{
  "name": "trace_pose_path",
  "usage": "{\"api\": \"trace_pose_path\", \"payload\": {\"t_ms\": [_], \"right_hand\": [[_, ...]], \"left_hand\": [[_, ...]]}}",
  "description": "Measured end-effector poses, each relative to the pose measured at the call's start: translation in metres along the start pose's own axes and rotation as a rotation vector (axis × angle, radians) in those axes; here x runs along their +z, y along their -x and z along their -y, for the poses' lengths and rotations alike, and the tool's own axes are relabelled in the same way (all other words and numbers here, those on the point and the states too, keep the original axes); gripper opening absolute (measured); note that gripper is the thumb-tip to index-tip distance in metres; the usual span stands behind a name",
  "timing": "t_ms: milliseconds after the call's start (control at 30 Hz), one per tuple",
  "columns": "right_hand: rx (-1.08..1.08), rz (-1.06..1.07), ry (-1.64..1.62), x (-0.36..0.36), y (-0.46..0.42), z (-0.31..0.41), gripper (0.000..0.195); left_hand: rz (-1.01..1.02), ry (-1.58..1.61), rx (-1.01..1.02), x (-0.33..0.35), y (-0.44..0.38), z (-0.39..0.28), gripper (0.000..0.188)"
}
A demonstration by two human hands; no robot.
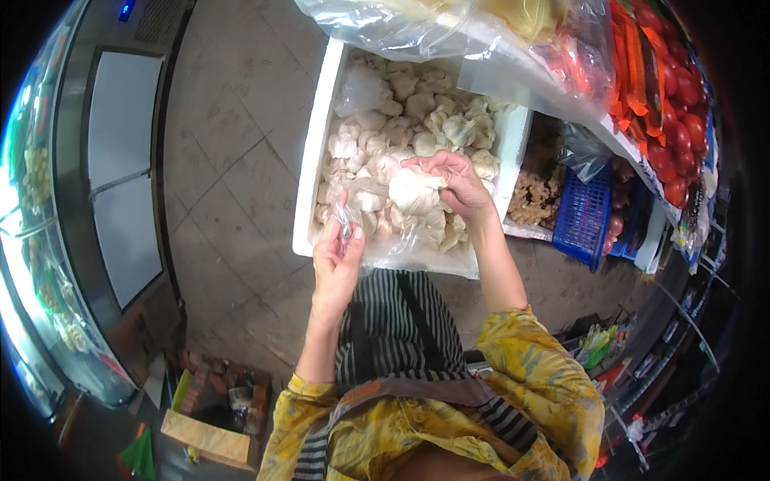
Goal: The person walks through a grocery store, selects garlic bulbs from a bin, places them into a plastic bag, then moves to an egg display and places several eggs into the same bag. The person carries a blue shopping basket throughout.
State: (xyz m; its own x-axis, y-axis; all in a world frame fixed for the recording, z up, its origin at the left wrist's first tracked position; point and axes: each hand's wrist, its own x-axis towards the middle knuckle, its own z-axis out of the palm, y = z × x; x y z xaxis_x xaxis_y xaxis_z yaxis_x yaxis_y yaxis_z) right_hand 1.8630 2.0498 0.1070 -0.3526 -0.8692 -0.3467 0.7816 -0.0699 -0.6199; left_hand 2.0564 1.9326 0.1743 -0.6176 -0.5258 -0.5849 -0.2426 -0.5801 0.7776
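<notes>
My right hand (pixel 460 180) grips a large white garlic bulb (pixel 415 190) above a white foam box (pixel 305 198). The box is filled with many loose garlic bulbs (pixel 418 105). Pinched between the fingers and thumb of my left hand (pixel 338 249) is a clear plastic bag (pixel 409 240), which spreads to the right below the held bulb. Some garlic shows through its thin film. Whether the bag has anything inside cannot be made out. A cloudy plastic bag (pixel 363 91) lies on the garlic at the box's far left.
Plastic sheeting (pixel 415 30) overhangs the box's far edge. To the right are ginger roots (pixel 532 195), a blue plastic basket (pixel 582 210) and red tomatoes (pixel 686 132) on a raised stand. A glass-fronted display cooler (pixel 120 180) stands left across the tiled floor (pixel 240 150). A cardboard box (pixel 207 436) sits lower left.
</notes>
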Motion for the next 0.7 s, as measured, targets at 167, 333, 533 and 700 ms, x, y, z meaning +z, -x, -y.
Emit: {"api": "trace_pose_path", "payload": {"t_ms": [167,333,533,700], "right_hand": [[0.049,-0.092,-0.001,0.011,0.008,-0.014,0.015],[-0.036,-0.157,0.218,-0.001,0.008,-0.004,0.020],[-0.133,-0.551,1.529,-0.052,-0.013,0.043,0.025],[-0.388,-0.372,1.898,-0.086,-0.121,0.037,0.026]], "left_hand": [[0.010,0.002,0.001,0.001,0.001,0.001,0.053],[0.009,-0.041,0.019,0.001,0.004,0.007,0.053],[-0.019,-0.037,0.015,-0.003,0.008,0.004,0.052],[-0.023,-0.065,0.018,-0.003,0.008,0.009,0.052]]}}
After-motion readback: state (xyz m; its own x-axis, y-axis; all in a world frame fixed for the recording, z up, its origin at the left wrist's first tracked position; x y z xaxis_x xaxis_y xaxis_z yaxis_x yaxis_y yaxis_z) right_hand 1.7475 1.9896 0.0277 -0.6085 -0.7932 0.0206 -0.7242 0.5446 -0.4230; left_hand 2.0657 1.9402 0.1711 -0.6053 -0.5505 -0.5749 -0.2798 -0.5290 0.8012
